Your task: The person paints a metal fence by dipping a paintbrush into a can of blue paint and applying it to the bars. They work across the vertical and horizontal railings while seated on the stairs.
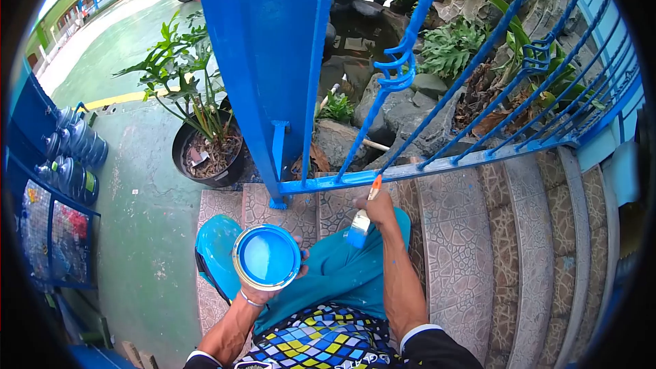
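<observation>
My left hand (261, 294) is wrapped round an open can of blue paint (266, 257), held level above my lap. In my right hand (379, 208) is a paintbrush (358, 229) with a pale ferrule. Its bristles are coated blue and point down toward my teal trousers, while the orange handle tip points up by the bottom rail (424, 169). Twisted blue bars (370, 123) of the metal railing rise from that rail. Part of the rail's top looks paler and greyish. A blue post (279, 61) stands at the railing's left end.
Stone-patterned steps (454, 232) lie under and right of me. A potted plant (208, 164) stands left of the post. Large water bottles (74, 179) and a blue-framed bin (58, 232) are at far left. Rocks and a pond (365, 34) lie behind the railing.
</observation>
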Motion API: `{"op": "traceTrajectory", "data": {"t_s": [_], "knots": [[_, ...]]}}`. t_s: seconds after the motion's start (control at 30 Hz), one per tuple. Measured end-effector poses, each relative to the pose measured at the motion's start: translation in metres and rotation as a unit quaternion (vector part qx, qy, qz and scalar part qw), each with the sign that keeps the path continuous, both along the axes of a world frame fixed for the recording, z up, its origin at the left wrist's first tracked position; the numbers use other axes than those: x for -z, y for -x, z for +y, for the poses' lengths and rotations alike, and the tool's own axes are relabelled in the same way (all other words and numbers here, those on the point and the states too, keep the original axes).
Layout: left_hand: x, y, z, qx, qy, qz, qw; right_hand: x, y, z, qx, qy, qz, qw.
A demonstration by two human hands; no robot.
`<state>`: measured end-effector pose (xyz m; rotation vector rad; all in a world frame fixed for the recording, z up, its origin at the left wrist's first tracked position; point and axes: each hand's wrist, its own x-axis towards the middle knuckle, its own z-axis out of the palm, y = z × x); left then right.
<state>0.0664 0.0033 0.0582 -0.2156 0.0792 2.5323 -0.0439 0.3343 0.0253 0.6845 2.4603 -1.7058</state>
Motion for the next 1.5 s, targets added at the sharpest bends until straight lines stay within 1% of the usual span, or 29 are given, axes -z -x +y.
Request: {"op": "traceTrajectory", "data": {"t_s": [0.03, 0.13, 0.17, 0.27, 0.3, 0.4, 0.47, 0.53, 0.57, 0.6, 0.63, 0.67, 0.73, 0.8, 0.83, 0.9, 0.97, 1.03, 1.07, 1.1, 1.17, 1.23, 1.27, 1.3, 1.33, 1.37, 1.4, 1.47, 1.5], "knots": [[-0.008, 0.001, 0.004, 0.004, -0.006, -0.024, 1.000, -0.003, -0.014, 0.001, 0.027, 0.062, 0.002, 0.998], [-0.020, 0.009, 0.018, 0.021, 0.012, -0.014, 1.000, -0.024, -0.046, 0.008, 0.063, 0.123, 0.013, 0.990], [-0.027, 0.013, 0.025, 0.040, 0.047, -0.020, 0.998, -0.029, -0.053, 0.013, 0.069, 0.112, 0.035, 0.991], [-0.037, 0.016, 0.045, 0.038, 0.109, 0.030, 0.993, -0.048, -0.074, 0.029, 0.141, 0.247, 0.102, 0.953], [-0.048, 0.017, 0.054, 0.040, 0.154, 0.049, 0.986, -0.052, -0.081, 0.037, 0.154, 0.248, 0.106, 0.951], [-0.060, 0.020, 0.077, 0.034, 0.178, 0.036, 0.983, -0.065, -0.105, 0.058, 0.189, 0.255, 0.153, 0.936], [-0.067, 0.025, 0.097, 0.042, 0.138, 0.018, 0.989, -0.071, -0.123, 0.076, 0.228, 0.250, 0.191, 0.921], [-0.087, 0.024, 0.119, 0.041, 0.103, -0.022, 0.994, -0.077, -0.147, 0.097, 0.250, 0.237, 0.207, 0.916], [-0.095, 0.025, 0.130, 0.063, 0.072, -0.019, 0.995, -0.082, -0.159, 0.107, 0.275, 0.251, 0.206, 0.905], [-0.101, 0.026, 0.140, 0.066, 0.081, 0.005, 0.995, -0.085, -0.170, 0.116, 0.300, 0.265, 0.204, 0.893], [-0.104, 0.027, 0.149, 0.067, 0.088, 0.029, 0.993, -0.082, -0.182, 0.129, 0.303, 0.237, 0.208, 0.899], [-0.106, 0.029, 0.157, 0.067, 0.095, 0.051, 0.992, -0.073, -0.192, 0.138, 0.323, 0.276, 0.230, 0.875], [-0.108, 0.033, 0.173, 0.093, 0.076, 0.034, 0.992, -0.061, -0.203, 0.157, 0.351, 0.352, 0.267, 0.826], [-0.126, 0.033, 0.191, 0.106, 0.052, 0.034, 0.992, -0.064, -0.211, 0.171, 0.347, 0.343, 0.252, 0.836], [-0.124, 0.035, 0.195, 0.117, 0.038, 0.040, 0.992, -0.060, -0.215, 0.175, 0.345, 0.345, 0.250, 0.836], [-0.134, 0.035, 0.203, 0.116, 0.047, 0.004, 0.992, -0.058, -0.220, 0.181, 0.353, 0.348, 0.226, 0.839], [-0.151, 0.033, 0.215, 0.121, 0.048, -0.015, 0.991, -0.059, -0.219, 0.184, 0.339, 0.312, 0.205, 0.863], [-0.154, 0.038, 0.219, 0.136, 0.043, -0.018, 0.990, -0.062, -0.214, 0.180, 0.348, 0.292, 0.173, 0.874], [-0.154, 0.042, 0.219, 0.147, 0.041, -0.019, 0.988, -0.066, -0.209, 0.176, 0.324, 0.298, 0.176, 0.880], [-0.148, 0.047, 0.216, 0.170, 0.031, 0.019, 0.985, -0.076, -0.202, 0.170, 0.301, 0.303, 0.178, 0.886], [-0.148, 0.056, 0.215, 0.185, 0.028, 0.010, 0.982, -0.090, -0.184, 0.160, 0.242, 0.328, 0.165, 0.898], [-0.151, 0.067, 0.212, 0.202, 0.030, 0.024, 0.979, -0.073, -0.156, 0.143, 0.186, 0.314, 0.168, 0.916], [-0.151, 0.073, 0.209, 0.209, 0.032, 0.025, 0.977, -0.078, -0.141, 0.133, 0.137, 0.282, 0.145, 0.938], [-0.151, 0.078, 0.206, 0.215, 0.032, 0.026, 0.976, -0.071, -0.124, 0.122, 0.101, 0.269, 0.135, 0.948], [-0.150, 0.083, 0.202, 0.220, 0.032, 0.028, 0.975, -0.063, -0.105, 0.112, 0.049, 0.202, 0.120, 0.971], [-0.150, 0.086, 0.199, 0.221, 0.036, 0.029, 0.974, -0.059, -0.084, 0.104, 0.004, 0.122, 0.073, 0.990], [-0.151, 0.090, 0.197, 0.224, 0.040, 0.032, 0.973, -0.069, -0.068, 0.093, -0.013, 0.102, 0.045, 0.994], [-0.152, 0.096, 0.193, 0.229, 0.038, 0.030, 0.972, -0.054, -0.037, 0.080, -0.019, -0.036, 0.045, 0.998], [-0.153, 0.097, 0.193, 0.231, 0.032, 0.025, 0.972, -0.042, -0.026, 0.077, 0.008, -0.073, 0.048, 0.996]]}}
